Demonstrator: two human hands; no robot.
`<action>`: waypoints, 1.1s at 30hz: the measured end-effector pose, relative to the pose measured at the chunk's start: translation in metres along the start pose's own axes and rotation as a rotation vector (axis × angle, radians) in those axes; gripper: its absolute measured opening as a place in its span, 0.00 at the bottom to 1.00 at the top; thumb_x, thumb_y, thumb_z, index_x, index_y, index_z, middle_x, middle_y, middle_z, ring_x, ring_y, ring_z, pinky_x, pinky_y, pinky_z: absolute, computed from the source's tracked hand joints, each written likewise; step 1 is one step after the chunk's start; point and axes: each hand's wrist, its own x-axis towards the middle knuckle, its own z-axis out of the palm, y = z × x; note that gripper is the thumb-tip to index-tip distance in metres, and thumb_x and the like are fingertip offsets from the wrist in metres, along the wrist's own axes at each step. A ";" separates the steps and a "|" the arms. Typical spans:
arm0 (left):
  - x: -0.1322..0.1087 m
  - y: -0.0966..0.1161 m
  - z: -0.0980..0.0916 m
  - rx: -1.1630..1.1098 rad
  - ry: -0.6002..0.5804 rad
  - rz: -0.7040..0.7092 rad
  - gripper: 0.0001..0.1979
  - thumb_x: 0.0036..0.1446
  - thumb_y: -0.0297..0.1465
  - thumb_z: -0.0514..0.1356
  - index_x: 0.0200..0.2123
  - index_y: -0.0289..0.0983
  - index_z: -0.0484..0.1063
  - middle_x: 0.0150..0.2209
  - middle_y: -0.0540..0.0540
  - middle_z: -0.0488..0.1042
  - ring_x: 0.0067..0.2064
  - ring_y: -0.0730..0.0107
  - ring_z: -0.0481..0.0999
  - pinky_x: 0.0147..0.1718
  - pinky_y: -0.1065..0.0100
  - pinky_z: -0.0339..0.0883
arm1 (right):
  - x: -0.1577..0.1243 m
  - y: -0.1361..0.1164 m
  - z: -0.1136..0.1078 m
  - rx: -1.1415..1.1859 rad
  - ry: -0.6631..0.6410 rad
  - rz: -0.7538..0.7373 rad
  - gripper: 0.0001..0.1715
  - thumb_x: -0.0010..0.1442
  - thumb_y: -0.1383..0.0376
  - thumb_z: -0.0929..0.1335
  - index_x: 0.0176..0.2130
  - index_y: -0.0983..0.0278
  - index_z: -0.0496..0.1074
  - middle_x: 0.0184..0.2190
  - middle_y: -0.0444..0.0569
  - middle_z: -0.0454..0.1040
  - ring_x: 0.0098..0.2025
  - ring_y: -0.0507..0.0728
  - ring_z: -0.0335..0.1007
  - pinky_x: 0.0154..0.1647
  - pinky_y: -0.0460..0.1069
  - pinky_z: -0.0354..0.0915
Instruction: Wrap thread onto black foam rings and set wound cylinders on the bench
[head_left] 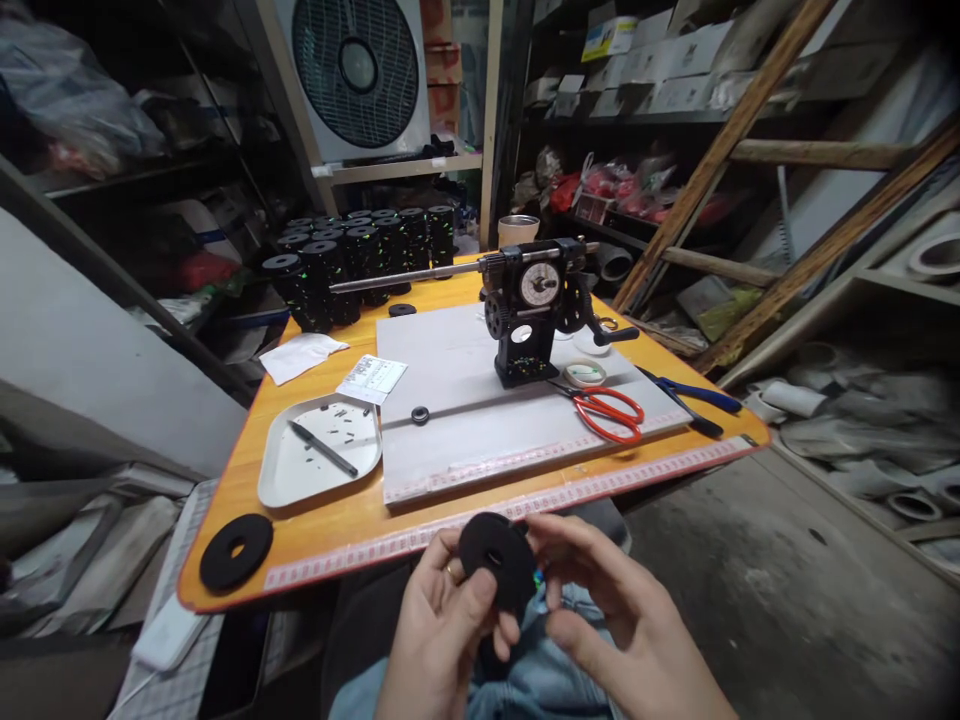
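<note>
Above the lap, near the table's front edge, the left hand (442, 620) is clamped on a black spool (510, 585), its thumb pressed on the round face below the center hole. The spool is tilted, matte and flat-faced, with a bright blue-green glint at its right edge. The right hand (622, 600) curls around that side, a fingertip at the upper rim and the thumb lower down; whether its fingers pinch anything, I cannot tell.

On the yellow table (225, 470), a black disc (255, 545) with a center hole lies flat at the near left corner. Beyond it is a shallow white tray (289, 478), which holds a dark pen (322, 447) lying aslant and a scatter of small dark bits (341, 412). Right of the tray, a white board (442, 370) bears a small black ring (414, 416), red-handled scissors (579, 400), a roll of tape (585, 375) and a black hand-cranked winder (525, 350). Blue-handled pliers (697, 397) lie at the board's right end.

Farther back, black spools stand in tall stacks (367, 245), flecked with green. Behind the winder stands a cup (517, 233), its contents hidden. Boxes (697, 52) and plastic bags (622, 180) fill shelves at the back right.
</note>
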 end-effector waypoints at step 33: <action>-0.009 -0.008 0.004 0.457 0.002 0.613 0.14 0.48 0.29 0.71 0.39 0.46 0.77 0.33 0.54 0.73 0.32 0.75 0.70 0.31 0.75 0.64 | 0.001 -0.003 0.017 0.857 0.097 0.563 0.12 0.57 0.59 0.74 0.41 0.62 0.76 0.34 0.47 0.76 0.38 0.55 0.73 0.39 0.46 0.70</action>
